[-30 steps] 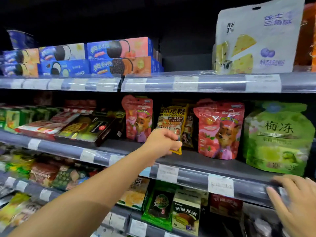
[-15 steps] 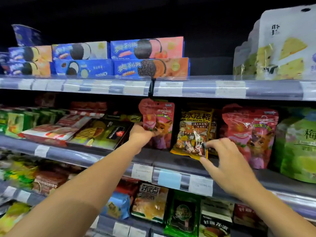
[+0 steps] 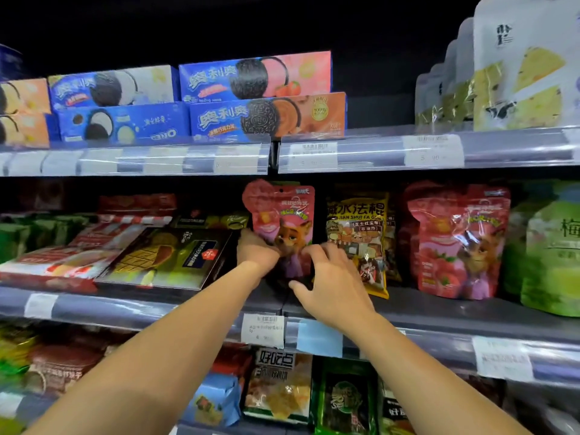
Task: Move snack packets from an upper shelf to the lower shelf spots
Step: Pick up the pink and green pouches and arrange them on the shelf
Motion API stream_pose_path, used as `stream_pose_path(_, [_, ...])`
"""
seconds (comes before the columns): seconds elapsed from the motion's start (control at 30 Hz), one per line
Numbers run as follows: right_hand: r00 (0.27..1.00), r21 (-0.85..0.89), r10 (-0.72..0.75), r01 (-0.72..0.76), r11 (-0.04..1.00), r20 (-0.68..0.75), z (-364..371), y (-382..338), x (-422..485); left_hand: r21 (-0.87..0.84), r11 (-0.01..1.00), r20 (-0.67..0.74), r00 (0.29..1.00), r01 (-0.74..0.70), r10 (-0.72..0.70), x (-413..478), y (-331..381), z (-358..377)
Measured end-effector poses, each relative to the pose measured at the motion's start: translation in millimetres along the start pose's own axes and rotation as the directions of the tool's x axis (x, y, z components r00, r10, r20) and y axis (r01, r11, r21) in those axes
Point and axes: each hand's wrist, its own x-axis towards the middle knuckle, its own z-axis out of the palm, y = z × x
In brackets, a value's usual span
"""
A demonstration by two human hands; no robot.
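Observation:
A pink snack packet with a cartoon fox (image 3: pixel 282 215) stands upright on the middle shelf (image 3: pixel 439 312). My left hand (image 3: pixel 255 251) grips its lower left edge. Against its lower right part lies my right hand (image 3: pixel 329 284), fingers spread on the front and thumb underneath. To the right stand a yellow packet (image 3: pixel 361 227) and a second pink fox packet (image 3: pixel 455 240). Both hands hide the bottom of the first pink packet.
Blue cookie boxes (image 3: pixel 251 95) are stacked on the top shelf, with white pouches (image 3: pixel 518 67) at its right. A dark flat box (image 3: pixel 169 255) lies left of the pink packet. A green pouch (image 3: pixel 552 252) stands far right. More packets (image 3: pixel 279 387) fill the shelf below.
My right hand has left the yellow packet and moved left onto the pink fox packet. My left hand has stayed at that packet's left edge. The view has shifted left.

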Motion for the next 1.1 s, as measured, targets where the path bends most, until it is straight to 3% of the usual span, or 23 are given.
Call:
stream_pose_path(0.23, [0.997,0.098,0.071,-0.071,0.993,0.004,2,4,4,0.025,0.999,-0.076,0.996,0.041,-0.039,0,-3,10])
stream_pose_path(0.47, [0.993,0.124,0.112,-0.114,0.986,0.029,2,4,4,-0.207,0.973,0.031,0.994,0.105,-0.101,1,-12,5])
stream_pose_path(0.83, [0.991,0.113,0.128,-0.132,0.985,0.047,-4,-2,3,-0.284,0.959,0.072,0.997,0.021,0.0,-29,10,-63])
stream_pose_path(1.0, [0.949,0.296,0.313,-0.307,0.904,0.027,-12,-24,45,-0.341,0.938,0.153,0.988,0.057,-0.004,-60,-2,-113])
stream_pose_path(1.1, [0.909,0.262,0.414,-0.412,0.873,0.051,-3,-36,83,-0.414,0.906,0.171,0.985,0.093,-0.022,-78,-8,-134])
